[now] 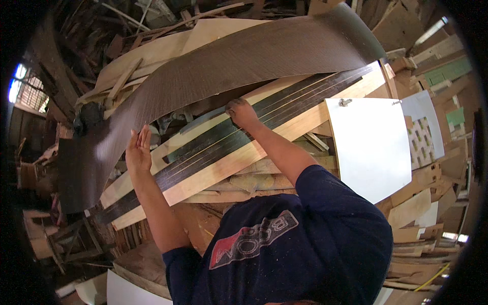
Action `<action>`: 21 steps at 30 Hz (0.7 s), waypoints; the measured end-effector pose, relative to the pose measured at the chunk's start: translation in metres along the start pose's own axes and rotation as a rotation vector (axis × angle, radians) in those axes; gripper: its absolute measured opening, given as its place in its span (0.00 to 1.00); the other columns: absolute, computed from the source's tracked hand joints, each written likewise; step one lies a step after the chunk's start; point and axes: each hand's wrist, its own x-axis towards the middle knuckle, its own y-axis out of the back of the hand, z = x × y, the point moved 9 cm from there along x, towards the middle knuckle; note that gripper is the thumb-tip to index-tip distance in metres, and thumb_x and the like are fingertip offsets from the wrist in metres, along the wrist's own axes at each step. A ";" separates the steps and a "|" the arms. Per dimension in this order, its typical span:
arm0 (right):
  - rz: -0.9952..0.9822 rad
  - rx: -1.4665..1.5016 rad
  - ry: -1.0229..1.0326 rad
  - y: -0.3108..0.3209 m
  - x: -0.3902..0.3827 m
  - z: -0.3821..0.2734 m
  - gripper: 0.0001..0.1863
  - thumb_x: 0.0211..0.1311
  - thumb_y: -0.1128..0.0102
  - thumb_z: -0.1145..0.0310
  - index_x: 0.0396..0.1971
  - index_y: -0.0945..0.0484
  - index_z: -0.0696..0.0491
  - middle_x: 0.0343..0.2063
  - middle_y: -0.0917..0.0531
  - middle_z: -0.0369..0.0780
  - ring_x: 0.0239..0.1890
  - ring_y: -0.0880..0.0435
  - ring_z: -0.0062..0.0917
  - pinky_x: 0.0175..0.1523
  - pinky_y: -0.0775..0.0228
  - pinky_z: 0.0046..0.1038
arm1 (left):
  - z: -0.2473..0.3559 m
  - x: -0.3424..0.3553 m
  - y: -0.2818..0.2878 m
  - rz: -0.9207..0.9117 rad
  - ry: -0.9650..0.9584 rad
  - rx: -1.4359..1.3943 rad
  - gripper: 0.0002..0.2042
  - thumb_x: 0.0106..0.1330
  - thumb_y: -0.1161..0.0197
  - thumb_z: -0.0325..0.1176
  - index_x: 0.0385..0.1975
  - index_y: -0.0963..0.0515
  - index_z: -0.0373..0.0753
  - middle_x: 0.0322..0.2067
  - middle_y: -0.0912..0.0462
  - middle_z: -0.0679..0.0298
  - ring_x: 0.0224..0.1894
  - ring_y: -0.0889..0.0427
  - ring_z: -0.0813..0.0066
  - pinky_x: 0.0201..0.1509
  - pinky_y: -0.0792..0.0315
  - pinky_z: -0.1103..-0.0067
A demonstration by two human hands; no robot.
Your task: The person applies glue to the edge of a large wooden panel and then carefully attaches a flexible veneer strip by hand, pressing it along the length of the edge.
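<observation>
A long, dark brown wood-grain sheet [244, 68] curves across the work, its near edge raised off the boards beneath. Under it lie pale wooden strips [300, 124] with black-coated strips [203, 145] running side by side between them. My left hand [138, 152] is open at the sheet's near edge on the left, fingers straight and pointing away from me; whether it touches the sheet I cannot tell. Over the black strips, near the middle, my right hand [243, 115] is closed, and whatever its curled fingers hold is hidden.
A white panel [371, 147] with a metal hinge [345, 102] stands to my right, beside the strips. Pale boards [147, 53] lie beyond the brown sheet. Offcuts [412, 208] are piled on the right. A white board [132, 290] lies at the lower left.
</observation>
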 end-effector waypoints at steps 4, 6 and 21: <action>-0.130 -0.211 0.053 -0.015 -0.010 0.007 0.09 0.56 0.37 0.72 0.37 0.14 0.52 0.49 0.15 0.44 0.57 0.21 0.44 0.62 0.28 0.44 | 0.000 0.000 -0.009 -0.001 0.015 0.010 0.27 0.77 0.42 0.32 0.65 0.42 0.18 0.55 0.24 0.37 0.62 0.21 0.51 0.69 0.21 0.65; -0.045 -0.182 0.062 -0.006 -0.013 -0.001 0.11 0.54 0.39 0.73 0.38 0.14 0.52 0.49 0.16 0.47 0.57 0.21 0.46 0.61 0.28 0.45 | 0.004 0.002 -0.003 0.013 0.015 0.009 0.27 0.78 0.42 0.32 0.66 0.43 0.20 0.56 0.25 0.38 0.62 0.21 0.51 0.69 0.21 0.65; -0.029 -0.016 -0.032 0.037 -0.047 0.027 0.13 0.56 0.40 0.76 0.41 0.16 0.50 0.51 0.18 0.45 0.56 0.22 0.43 0.63 0.29 0.43 | -0.003 -0.003 -0.001 0.029 0.098 -0.111 0.21 0.78 0.45 0.28 0.63 0.40 0.20 0.57 0.28 0.41 0.61 0.20 0.51 0.68 0.20 0.64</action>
